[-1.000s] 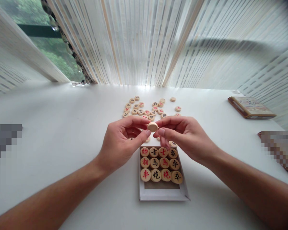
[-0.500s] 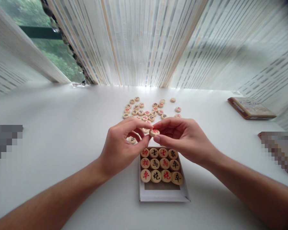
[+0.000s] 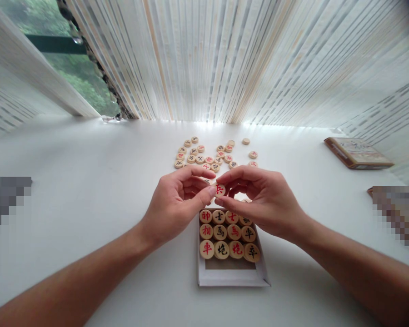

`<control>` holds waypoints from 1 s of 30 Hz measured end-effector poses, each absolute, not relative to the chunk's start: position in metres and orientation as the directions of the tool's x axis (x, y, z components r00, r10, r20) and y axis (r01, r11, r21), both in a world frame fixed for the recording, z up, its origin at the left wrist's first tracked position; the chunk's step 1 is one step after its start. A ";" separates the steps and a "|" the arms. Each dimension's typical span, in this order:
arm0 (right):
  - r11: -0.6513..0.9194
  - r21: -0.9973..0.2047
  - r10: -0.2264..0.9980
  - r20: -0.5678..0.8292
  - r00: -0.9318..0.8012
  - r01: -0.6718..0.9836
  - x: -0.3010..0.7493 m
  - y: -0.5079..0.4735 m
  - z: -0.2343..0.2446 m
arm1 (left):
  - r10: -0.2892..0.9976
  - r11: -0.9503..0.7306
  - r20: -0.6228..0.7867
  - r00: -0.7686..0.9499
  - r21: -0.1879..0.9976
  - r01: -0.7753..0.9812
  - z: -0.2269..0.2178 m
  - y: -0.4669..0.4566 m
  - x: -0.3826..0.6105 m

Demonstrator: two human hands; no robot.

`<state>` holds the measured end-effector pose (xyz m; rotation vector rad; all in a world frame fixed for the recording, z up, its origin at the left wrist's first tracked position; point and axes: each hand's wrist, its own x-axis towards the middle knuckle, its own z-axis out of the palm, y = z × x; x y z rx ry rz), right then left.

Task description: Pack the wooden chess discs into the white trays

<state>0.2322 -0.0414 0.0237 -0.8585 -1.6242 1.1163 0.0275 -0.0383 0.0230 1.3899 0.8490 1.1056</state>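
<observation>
A round wooden Chinese chess piece (image 3: 220, 190) with a red character is held up between my two hands, its face turned toward me. My right hand (image 3: 267, 197) pinches it at the right edge between thumb and fingers. The thumb of my left hand (image 3: 177, 200) presses the left edge, with the fingers curled behind. Just below is a shallow open box (image 3: 228, 278), where rows of chess pieces (image 3: 220, 232) lie with red and black characters facing up. A bare strip shows at the box's near end. My right hand partly covers the top right pieces.
Loose chess pieces (image 3: 208, 160) are scattered on the white table (image 3: 122, 181) beyond my hands, some hidden behind them. A flat brown-edged box (image 3: 359, 153) lies at the far right. Striped curtains (image 3: 197, 59) hang along the table's back edge.
The held piece has tilted upright, so its red character faces me more fully. My left thumb has shifted onto its edge. The pieces in the box have not moved.
</observation>
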 end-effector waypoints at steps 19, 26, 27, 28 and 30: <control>0.786 -0.410 0.616 0.591 -0.522 0.463 0.240 -0.051 0.045 | 0.897 -0.289 0.275 0.346 0.957 -0.012 0.024 -0.042 0.026; 0.674 -0.497 0.736 0.517 -0.437 0.547 0.251 -0.064 0.050 | 0.883 -0.398 0.367 0.293 0.916 0.050 0.016 -0.033 0.021; 0.657 -0.519 0.753 0.495 -0.434 0.547 0.252 -0.066 0.047 | 0.883 -0.403 0.372 0.286 0.913 0.056 0.014 -0.032 0.020; 0.650 -0.528 0.759 0.480 -0.439 0.547 0.252 -0.068 0.043 | 0.882 -0.406 0.373 0.286 0.912 0.061 0.012 -0.031 0.020; 0.671 -0.506 0.741 0.483 -0.466 0.542 0.252 -0.072 0.035 | 0.879 -0.414 0.376 0.294 0.907 0.077 0.009 -0.030 0.020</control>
